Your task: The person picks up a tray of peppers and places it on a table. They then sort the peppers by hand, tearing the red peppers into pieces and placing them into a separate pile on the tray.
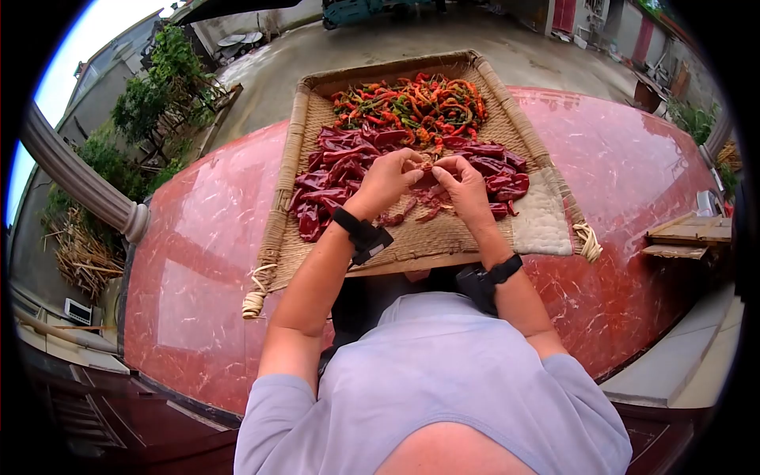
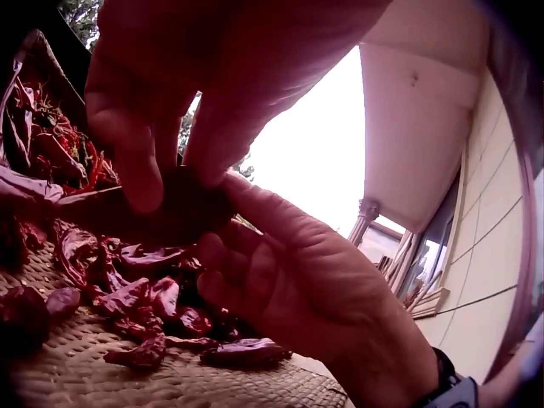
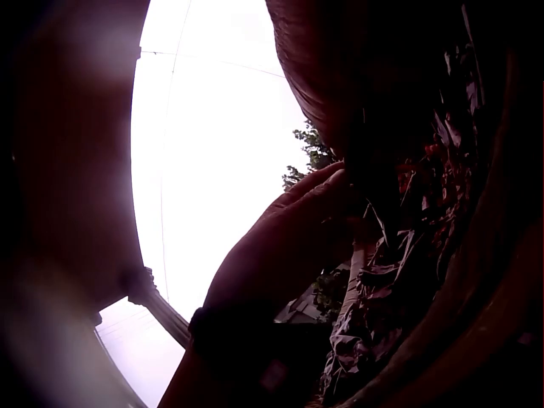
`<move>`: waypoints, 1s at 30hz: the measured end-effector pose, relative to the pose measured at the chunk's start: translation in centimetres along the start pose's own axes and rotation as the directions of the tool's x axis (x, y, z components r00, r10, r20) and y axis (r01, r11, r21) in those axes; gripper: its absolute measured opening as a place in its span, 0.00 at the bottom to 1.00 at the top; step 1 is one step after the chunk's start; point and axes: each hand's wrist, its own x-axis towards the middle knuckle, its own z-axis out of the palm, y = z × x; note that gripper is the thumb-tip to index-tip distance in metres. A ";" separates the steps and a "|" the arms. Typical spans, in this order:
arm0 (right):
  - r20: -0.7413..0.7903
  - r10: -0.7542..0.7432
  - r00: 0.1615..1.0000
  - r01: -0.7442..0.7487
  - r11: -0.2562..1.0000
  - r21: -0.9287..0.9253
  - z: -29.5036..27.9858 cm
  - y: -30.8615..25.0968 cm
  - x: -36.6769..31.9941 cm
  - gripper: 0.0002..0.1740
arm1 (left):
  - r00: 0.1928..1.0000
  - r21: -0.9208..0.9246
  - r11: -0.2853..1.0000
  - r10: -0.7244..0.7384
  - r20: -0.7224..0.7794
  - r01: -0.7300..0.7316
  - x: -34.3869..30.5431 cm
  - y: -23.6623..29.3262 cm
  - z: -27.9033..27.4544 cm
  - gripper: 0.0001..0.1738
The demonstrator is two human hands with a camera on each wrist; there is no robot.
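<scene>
Over the middle of a shallow woven tray [image 1: 286, 214], both hands meet fingertip to fingertip. Between them is a dark red dried chili pepper [image 2: 174, 212], pinched by my left hand [image 1: 388, 182] and by my right hand [image 1: 467, 186]. In the left wrist view, the left fingers come down from above and the right thumb and fingers grip its near end. Glossy dark red peppers [image 1: 326, 178] are heaped left of the hands, and a second heap [image 1: 507, 184] lies on the right. Smaller pepper pieces [image 1: 430, 210] are scattered below the hands. The right wrist view is very dark.
Thin red, orange and green chilies [image 1: 416, 107] fill the tray's far end. A pale patch [image 1: 542, 218] covers its near right corner. Under the tray spreads a red marbled surface [image 1: 206, 237], with a column [image 1: 87, 178] at left and wooden boards [image 1: 693, 229] at right.
</scene>
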 end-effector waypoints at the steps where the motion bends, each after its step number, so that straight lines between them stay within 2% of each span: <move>1: -0.047 -0.018 0.999 0.017 1.000 -0.018 -0.3 -0.7 -0.1 0.11 | 0.997 0.019 1.000 0.009 -0.083 -0.008 0.3 -0.3 -0.1 0.16; 3: -0.213 -0.062 0.975 0.064 0.998 0.002 -1.4 -2.2 -0.1 0.10 | 0.973 0.378 0.926 0.087 -0.215 0.001 1.0 -1.7 -1.2 0.16; 5: -0.328 -0.095 0.940 0.102 0.995 0.005 -3.1 -1.4 1.2 0.15 | 0.972 0.447 0.870 -0.137 -0.190 0.210 1.8 -1.2 -2.1 0.17; 8: -0.467 -0.055 0.883 0.022 0.997 -0.075 -4.4 -1.3 1.7 0.21 | 0.968 0.545 0.810 -0.104 -0.228 0.216 4.1 -2.0 -2.2 0.21; 11: -0.543 -0.211 0.813 0.095 0.968 -0.233 -5.5 0.6 1.7 0.25 | 0.983 0.711 0.688 -0.019 -0.183 0.146 7.1 -3.5 -1.7 0.25; 12: -0.569 -0.223 0.791 0.059 0.955 -0.292 -4.5 -1.4 0.7 0.24 | 0.985 0.741 0.656 -0.028 -0.169 0.146 7.9 -3.6 -1.4 0.28; 15: -0.454 -0.297 0.840 0.120 0.918 -0.378 -5.6 -0.2 0.8 0.23 | 0.984 0.769 0.630 0.048 -0.171 0.103 9.1 -4.8 -0.3 0.29; 16: -0.481 -0.314 0.819 0.122 0.913 -0.389 -5.7 0.1 0.9 0.21 | 0.980 0.768 0.629 0.051 -0.195 0.120 9.7 -5.2 0.0 0.27; 19: -0.471 -0.195 0.860 0.056 0.955 -0.292 -6.4 0.1 0.7 0.20 | 0.991 0.827 0.554 0.029 -0.133 0.095 10.5 -6.2 0.1 0.17; 20: -0.478 -0.216 0.851 0.080 0.954 -0.288 -6.6 0.7 0.9 0.19 | 0.994 0.841 0.533 0.009 -0.109 0.087 10.7 -6.5 -0.1 0.11; 23: -0.467 -0.201 0.861 0.072 0.957 -0.279 -6.7 0.9 0.8 0.19 | 0.974 0.817 0.554 0.050 -0.221 0.157 10.7 -7.6 -0.6 0.08; 25: -0.430 -0.220 0.876 0.125 0.963 -0.239 -6.3 0.3 1.3 0.19 | 0.970 0.748 0.632 -0.027 -0.243 0.205 10.6 -7.3 -1.8 0.07; 27: -0.400 -0.209 0.892 0.135 0.969 -0.204 -5.0 -0.1 0.4 0.19 | 0.990 0.718 0.696 0.088 -0.114 0.021 9.3 -8.0 -3.0 0.08; 29: -0.370 -0.210 0.905 0.143 0.969 -0.200 -3.8 -1.2 0.4 0.18 | 0.997 0.765 0.644 0.048 -0.058 0.013 8.9 -8.1 -2.7 0.11; 30: -0.352 -0.237 0.906 0.144 0.952 -0.270 -3.5 -1.1 0.5 0.17 | 0.998 0.804 0.594 0.040 -0.041 0.009 8.8 -7.9 -2.5 0.12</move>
